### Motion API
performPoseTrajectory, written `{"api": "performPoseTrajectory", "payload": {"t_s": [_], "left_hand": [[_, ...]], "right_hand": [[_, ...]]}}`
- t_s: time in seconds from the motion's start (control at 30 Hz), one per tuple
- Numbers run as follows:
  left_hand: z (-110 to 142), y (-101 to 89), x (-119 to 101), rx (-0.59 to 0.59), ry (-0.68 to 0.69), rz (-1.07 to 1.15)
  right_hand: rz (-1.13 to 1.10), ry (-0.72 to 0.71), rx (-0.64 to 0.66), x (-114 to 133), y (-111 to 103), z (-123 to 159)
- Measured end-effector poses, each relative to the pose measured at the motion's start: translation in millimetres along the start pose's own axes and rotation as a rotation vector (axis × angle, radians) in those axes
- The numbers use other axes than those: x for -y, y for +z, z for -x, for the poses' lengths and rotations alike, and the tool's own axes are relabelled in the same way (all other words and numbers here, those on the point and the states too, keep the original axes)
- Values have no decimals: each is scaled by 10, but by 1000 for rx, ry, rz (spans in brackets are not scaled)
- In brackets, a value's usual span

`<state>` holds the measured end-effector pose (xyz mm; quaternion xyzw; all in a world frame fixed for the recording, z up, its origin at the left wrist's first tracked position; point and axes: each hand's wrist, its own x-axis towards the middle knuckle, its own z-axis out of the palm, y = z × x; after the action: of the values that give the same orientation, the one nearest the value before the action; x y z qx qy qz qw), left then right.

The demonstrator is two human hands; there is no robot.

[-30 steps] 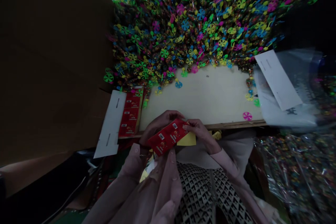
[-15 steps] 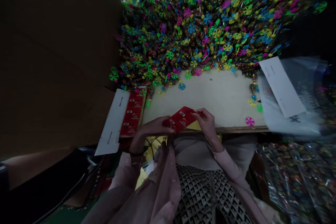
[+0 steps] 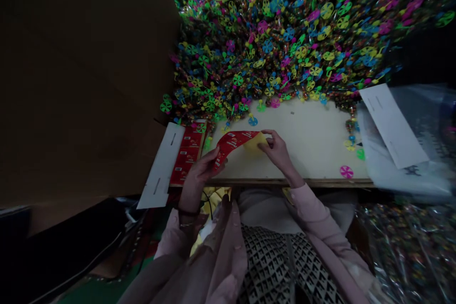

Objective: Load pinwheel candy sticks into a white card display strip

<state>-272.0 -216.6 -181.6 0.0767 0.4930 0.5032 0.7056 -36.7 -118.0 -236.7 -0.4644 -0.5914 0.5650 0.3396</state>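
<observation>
Above the tabletop's front edge, a red label sheet (image 3: 231, 141) with white print is bent into a curve between my hands. My left hand (image 3: 205, 163) is closed on its lower left end. At the right end, my right hand (image 3: 278, 150) pinches a corner where a yellow underside (image 3: 252, 145) shows. Whether that yellow layer is separate from the red one, I cannot tell. Left of my left hand, more red printed sheets (image 3: 185, 156) lie on the table beside a white slotted card strip (image 3: 162, 164).
A large heap of packed colourful beads with pinwheel-shaped tops (image 3: 270, 52) covers the back of the pale tabletop (image 3: 309, 137). At right lie a clear plastic bag (image 3: 427, 128) and a white card (image 3: 394, 126). A brown cardboard box (image 3: 89, 80) stands at left.
The red sheet has gone from fairly flat to curved, with more of its yellow underside showing. My left hand has shifted left and turned; my right hand has risen slightly. The view has shifted a little.
</observation>
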Motion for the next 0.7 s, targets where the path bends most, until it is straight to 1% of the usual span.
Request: {"api": "performPoseTrajectory", "payload": {"t_s": [0.07, 0.13, 0.2, 0.27, 0.37, 0.43, 0.5, 0.6, 0.7], "left_hand": [[88, -10, -51, 58, -62, 207], [187, -39, -117, 84, -63, 379], [285, -65, -190, 57, 6, 485], [371, -76, -262, 24, 108, 552], [460, -74, -351, -5, 241, 558], [490, -89, -373, -24, 305, 477], [494, -140, -338, -83, 374, 296], [459, -306, -169, -260, 448, -142], [406, -556, 49, -463, 476, -554]], "right_hand": [[123, -116, -98, 4, 22, -112], [205, -209, -142, 8, 14, -231], [268, -273, -142, 17, 3, -343], [294, -316, -121, 29, 7, -422], [233, -330, -118, 17, 26, -440], [174, -293, -130, -41, 20, -384], [123, -223, -118, -146, -16, -291], [37, -84, -86, -354, -129, -117], [1, 28, -80, -550, -267, 51]]}}
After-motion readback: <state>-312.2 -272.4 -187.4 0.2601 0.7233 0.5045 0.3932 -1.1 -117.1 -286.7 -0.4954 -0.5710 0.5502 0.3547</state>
